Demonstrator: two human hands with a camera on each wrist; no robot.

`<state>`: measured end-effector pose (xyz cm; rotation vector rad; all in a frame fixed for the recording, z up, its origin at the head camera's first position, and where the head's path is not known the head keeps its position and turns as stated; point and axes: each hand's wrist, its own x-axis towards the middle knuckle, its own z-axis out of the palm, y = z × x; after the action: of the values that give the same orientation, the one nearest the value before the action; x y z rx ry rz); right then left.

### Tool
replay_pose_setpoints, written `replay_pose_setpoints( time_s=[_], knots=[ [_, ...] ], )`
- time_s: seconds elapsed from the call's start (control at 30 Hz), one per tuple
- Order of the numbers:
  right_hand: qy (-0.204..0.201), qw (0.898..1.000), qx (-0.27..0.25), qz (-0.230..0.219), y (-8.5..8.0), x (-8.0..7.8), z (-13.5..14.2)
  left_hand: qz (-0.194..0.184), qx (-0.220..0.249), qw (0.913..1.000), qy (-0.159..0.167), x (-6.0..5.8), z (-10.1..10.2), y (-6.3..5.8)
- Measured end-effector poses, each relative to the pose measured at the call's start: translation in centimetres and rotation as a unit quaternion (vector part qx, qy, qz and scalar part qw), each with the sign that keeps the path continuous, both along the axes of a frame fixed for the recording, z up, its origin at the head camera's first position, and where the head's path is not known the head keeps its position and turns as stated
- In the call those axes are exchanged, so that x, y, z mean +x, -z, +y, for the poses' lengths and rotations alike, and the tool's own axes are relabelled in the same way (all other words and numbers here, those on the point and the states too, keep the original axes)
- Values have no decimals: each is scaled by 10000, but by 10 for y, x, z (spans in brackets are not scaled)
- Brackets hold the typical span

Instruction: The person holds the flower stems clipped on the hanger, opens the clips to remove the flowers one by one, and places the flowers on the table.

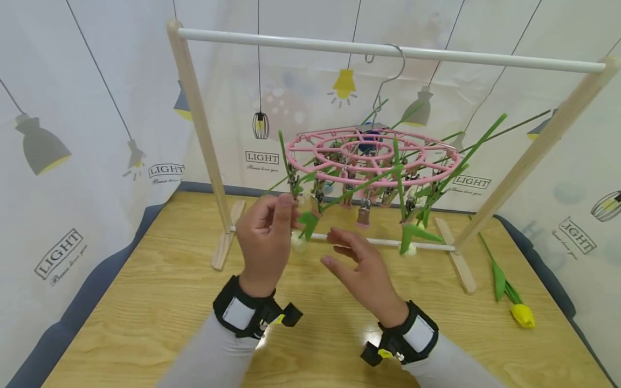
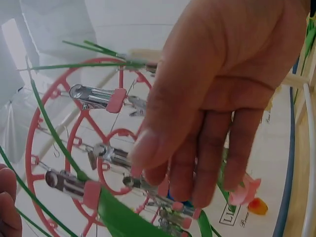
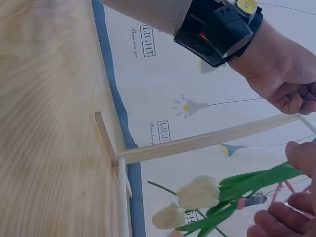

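White, green-leaved tulips (image 3: 198, 192) hang heads-down beneath a round pink hanger (image 1: 366, 156); near its rim, the left hand (image 1: 266, 237) curls (whether gripping, we cannot tell), while the right hand (image 1: 366, 272), loosely spread, holds nothing.

Pale wood-grain table (image 1: 145, 307)
A rack (image 1: 310, 43) stands on two wooden feet (image 1: 222, 253) near the back edge; a yellow tulip (image 1: 499, 281) lies beside the right edge.

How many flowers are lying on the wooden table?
1: the yellow tulip, on the table to the right of the rack. Any behind the pink hanger could be hidden.
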<state>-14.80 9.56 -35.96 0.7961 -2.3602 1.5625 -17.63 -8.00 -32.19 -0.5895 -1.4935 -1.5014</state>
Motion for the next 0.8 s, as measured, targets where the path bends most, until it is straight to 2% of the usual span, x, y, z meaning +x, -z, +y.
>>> replay_pose_setpoints(
  time_s=[0.1, 0.2, 0.33, 0.43, 0.63, 0.8],
  knots=[
    [99, 9999, -93, 62, 1, -9, -15, -180, -111, 9998, -72, -3, -8, 5],
    [155, 9995, -247, 95, 16, -29, -26, -338, -299, 9989, -156, -5, -16, 11],
    [98, 9979, -646, 14, 21, -41, -39, -465, -396, 9978, -250, -11, -25, 19],
    [31, 9959, -899, -131, 10, -37, -48, -565, -333, 9976, -229, -13, -30, 20],
    [95, 9932, -1097, -389, 11, -43, -54, -730, -357, 9965, -181, -12, -31, 18],
    [161, 9941, -973, -448, 10, -42, -55, -1030, -492, 9930, -291, -17, -34, 23]
  ],
)
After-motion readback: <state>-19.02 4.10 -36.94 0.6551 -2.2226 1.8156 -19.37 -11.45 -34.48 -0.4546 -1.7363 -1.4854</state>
